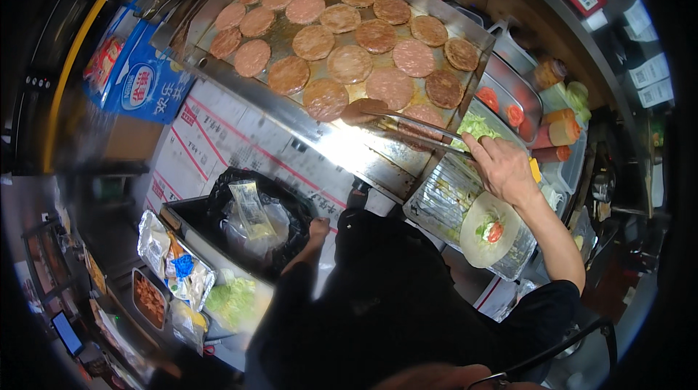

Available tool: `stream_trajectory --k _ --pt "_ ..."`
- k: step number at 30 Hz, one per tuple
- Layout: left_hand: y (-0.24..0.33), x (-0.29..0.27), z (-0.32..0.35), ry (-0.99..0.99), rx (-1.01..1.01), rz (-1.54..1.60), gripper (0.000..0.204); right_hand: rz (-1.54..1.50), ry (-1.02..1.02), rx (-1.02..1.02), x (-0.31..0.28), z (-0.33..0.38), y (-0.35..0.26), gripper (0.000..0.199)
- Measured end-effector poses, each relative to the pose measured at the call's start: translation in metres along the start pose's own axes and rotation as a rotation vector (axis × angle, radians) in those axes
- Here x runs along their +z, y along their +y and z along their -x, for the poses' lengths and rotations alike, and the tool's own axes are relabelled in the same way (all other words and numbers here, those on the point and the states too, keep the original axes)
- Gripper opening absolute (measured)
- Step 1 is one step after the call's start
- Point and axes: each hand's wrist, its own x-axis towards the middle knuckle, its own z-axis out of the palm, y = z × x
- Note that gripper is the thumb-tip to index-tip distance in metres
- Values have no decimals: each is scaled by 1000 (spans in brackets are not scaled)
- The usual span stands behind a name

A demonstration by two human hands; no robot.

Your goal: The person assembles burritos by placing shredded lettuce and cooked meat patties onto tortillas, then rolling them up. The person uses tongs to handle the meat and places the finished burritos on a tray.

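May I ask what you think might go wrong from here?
The patty at the tips of the tongs is near the front edge of the griddle, so it might slip off. The forearm behind the right hand runs close beside the filled flatbread and could nudge it.

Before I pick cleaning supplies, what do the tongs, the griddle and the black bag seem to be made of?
Tongs: likely metal, smooth and fairly shiny; the slim arms catch light.
Griddle: apparently metal, steel perhaps, with a worn sheen; its front edge throws back strong glare.
Black bag: probably thin plastic, slightly glossy; it crumples into soft folds.
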Motion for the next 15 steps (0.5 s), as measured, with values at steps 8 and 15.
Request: stream_trajectory --k 8,15 --pt "34 -5 16 4 47 57 26 -974 -193 633 27 4 14 39" --pt "43 -6 21 3 31 95 25 -1350 -325 842 43 11 13 39"
